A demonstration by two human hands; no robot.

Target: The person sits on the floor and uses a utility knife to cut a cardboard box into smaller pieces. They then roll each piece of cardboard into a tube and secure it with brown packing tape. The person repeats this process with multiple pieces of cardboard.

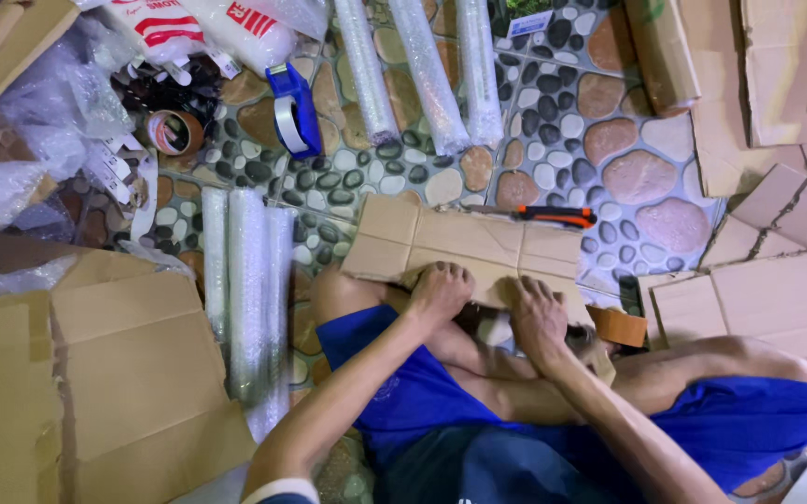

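I sit cross-legged in blue shorts on a pebble-patterned floor. A flat creased cardboard sheet point(464, 241) lies in front of my knees. My left hand point(441, 291) presses down on its near edge with the fingers curled over the fold. My right hand point(539, 315) grips the same near edge just to the right. Something white shows under the cardboard between my hands, mostly hidden. An orange and black utility knife point(555, 217) lies on the far right edge of the sheet.
Bubble-wrapped tubes lie at my left point(246, 289) and at the top centre point(427, 70). A blue tape dispenser point(291, 110) and a brown tape roll point(173, 132) sit top left. Cardboard pieces lie at left point(114, 373) and right point(777, 289). Another brown tape roll point(616, 325) sits by my right knee.
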